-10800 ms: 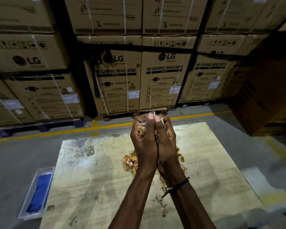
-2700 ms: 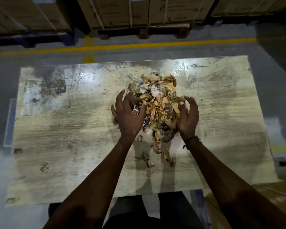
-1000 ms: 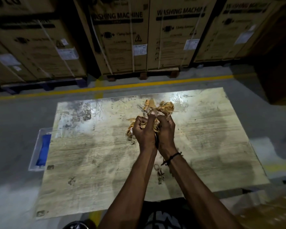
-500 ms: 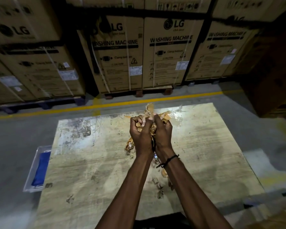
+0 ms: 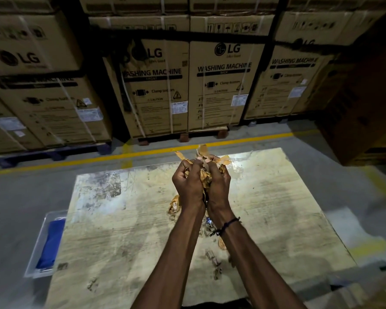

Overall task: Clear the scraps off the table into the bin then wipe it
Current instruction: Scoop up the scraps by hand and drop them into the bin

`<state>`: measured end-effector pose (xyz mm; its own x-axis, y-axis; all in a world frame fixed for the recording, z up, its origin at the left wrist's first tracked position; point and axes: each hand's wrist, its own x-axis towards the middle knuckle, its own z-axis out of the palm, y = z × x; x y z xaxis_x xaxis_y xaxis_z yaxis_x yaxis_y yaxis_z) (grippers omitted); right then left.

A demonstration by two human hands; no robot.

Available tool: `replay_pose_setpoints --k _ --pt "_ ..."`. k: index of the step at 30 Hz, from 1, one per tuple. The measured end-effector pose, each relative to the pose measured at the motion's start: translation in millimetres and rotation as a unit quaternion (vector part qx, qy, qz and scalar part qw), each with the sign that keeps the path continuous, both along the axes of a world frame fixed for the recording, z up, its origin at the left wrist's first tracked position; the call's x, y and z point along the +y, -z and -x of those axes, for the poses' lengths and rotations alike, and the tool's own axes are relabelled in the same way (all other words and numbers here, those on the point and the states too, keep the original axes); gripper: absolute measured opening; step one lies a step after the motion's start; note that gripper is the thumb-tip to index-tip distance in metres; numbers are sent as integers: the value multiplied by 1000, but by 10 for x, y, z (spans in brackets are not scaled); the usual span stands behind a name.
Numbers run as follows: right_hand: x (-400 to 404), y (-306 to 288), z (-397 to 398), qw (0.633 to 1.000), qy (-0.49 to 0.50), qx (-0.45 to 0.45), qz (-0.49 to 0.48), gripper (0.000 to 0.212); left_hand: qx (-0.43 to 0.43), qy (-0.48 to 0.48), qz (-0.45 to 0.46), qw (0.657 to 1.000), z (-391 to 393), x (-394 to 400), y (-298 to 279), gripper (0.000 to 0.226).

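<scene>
Both hands raised above the surface (image 5: 276,208), higher than half a second ago. Left hand (image 5: 188,186) and right hand (image 5: 217,186) pressed side by side, each grip curled tight around a shared bundle of orange-brown scraps (image 5: 204,161). Loose scraps (image 5: 214,259) remain on the surface beneath the forearms. Bin (image 5: 37,253) with blue cloth (image 5: 50,244) sits left, unchanged.

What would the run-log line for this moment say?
phase: clearing | left hand + right hand: clasped on scraps above table | loose bits on table | unwiped
</scene>
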<state>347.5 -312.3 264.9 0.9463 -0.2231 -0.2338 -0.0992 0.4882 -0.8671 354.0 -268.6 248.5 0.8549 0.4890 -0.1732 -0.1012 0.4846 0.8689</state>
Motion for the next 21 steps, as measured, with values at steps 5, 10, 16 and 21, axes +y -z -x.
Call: replay_pose_setpoints --k 5,10,16,21 --pt "-18 -7 -1 1000 -2 -21 16 43 -1 0 -2 1000 -14 8 4 33" --pt "-70 -34 27 999 -11 -33 28 15 -11 -4 -29 1000 16 7 -29 29" --pt "-82 -50 59 998 6 -35 47 14 -20 -23 -63 998 47 -40 -73 38" --pt "-88 -95 79 997 1 -70 25 12 -27 -7 -85 996 68 -53 -64 38"
